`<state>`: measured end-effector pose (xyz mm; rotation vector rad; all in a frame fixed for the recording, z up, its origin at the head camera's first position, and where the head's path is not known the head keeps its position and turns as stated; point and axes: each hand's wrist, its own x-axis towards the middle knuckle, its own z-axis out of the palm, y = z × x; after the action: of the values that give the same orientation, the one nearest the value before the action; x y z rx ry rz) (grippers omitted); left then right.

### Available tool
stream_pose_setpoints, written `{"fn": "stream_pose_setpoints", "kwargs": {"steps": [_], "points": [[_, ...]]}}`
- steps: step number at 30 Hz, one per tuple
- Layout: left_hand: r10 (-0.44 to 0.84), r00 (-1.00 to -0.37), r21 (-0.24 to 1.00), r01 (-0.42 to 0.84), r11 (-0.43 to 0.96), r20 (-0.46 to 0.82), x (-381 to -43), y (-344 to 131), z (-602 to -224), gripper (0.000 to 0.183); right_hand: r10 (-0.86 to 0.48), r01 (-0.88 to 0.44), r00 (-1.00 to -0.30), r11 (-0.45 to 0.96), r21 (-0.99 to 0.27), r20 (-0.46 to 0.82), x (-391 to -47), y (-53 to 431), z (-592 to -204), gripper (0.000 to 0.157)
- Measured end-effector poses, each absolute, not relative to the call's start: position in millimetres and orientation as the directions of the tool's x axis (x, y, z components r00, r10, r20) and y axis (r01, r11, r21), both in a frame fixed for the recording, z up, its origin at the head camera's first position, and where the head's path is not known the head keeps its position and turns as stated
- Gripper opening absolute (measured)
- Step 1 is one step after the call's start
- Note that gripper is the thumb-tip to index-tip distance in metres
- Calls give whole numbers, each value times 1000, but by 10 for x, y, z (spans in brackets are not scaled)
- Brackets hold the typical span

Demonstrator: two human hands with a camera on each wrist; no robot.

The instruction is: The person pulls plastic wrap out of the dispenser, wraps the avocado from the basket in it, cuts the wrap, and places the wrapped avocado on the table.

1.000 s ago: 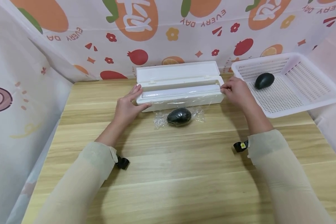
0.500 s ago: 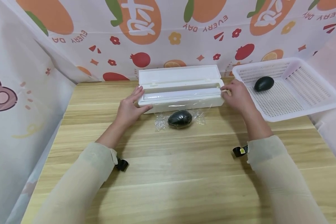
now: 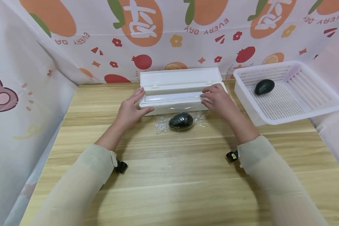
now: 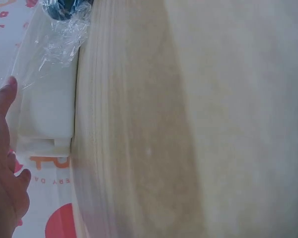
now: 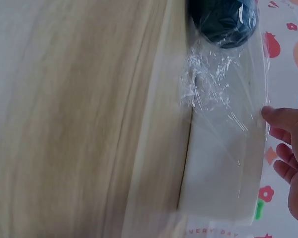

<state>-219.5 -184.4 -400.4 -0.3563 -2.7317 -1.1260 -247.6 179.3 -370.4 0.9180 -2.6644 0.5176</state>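
Note:
A long white cling film box lies at the table's back with its lid tipped up. The film roll shows inside. My left hand rests on the box's left end, thumb along the front and fingers at the corner. Near the right end, my right hand touches the front edge with bent fingers; whether they pinch anything is hidden. An avocado wrapped in clear film lies before the box. Crumpled film bunches beside it, and a clear sheet stretches over the box front.
To the right stands a white perforated basket with another dark avocado inside. The wooden table runs toward me. Behind the box hangs a fruit-printed cloth.
My right hand has moved left along the box from its right end. My left hand stays at the left end, and the wrapped avocado keeps its place before the box.

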Motion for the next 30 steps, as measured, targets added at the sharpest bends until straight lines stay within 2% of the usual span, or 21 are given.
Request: {"fn": "stream_pose_setpoints", "kwargs": {"steps": [4,11,13,19,23,27,30], "points": [[161,-957,669,285,686,243,-2209,-1829,-3978,86,-544,-685,-706,688,-240,454,-2463,1769,-3732,7],[148,-964,664,260,701,222,-2199,-1844,-3949,86,-576,-723,-670,649,-237,468,-2387,1735,-3681,4],[145,-964,667,259,699,223,-2194,-1849,-3950,87,-585,-712,-689,658,-246,429,-2358,1724,-3661,10],[149,-960,667,272,693,237,-2182,-1852,-3952,86,-603,-646,-763,714,-270,232,-2270,1655,-3627,39],[153,-958,664,279,693,243,-2174,-1855,-3955,86,-628,-641,-766,730,-237,140,-2218,1580,-3654,45],[152,-962,666,268,696,228,-2158,-1852,-3944,86,-643,-651,-757,724,-230,117,-2175,1515,-3701,63],[153,-964,665,260,700,216,-2137,-1855,-3935,86,-662,-668,-740,703,-243,119,-2160,1479,-3742,65]]}}
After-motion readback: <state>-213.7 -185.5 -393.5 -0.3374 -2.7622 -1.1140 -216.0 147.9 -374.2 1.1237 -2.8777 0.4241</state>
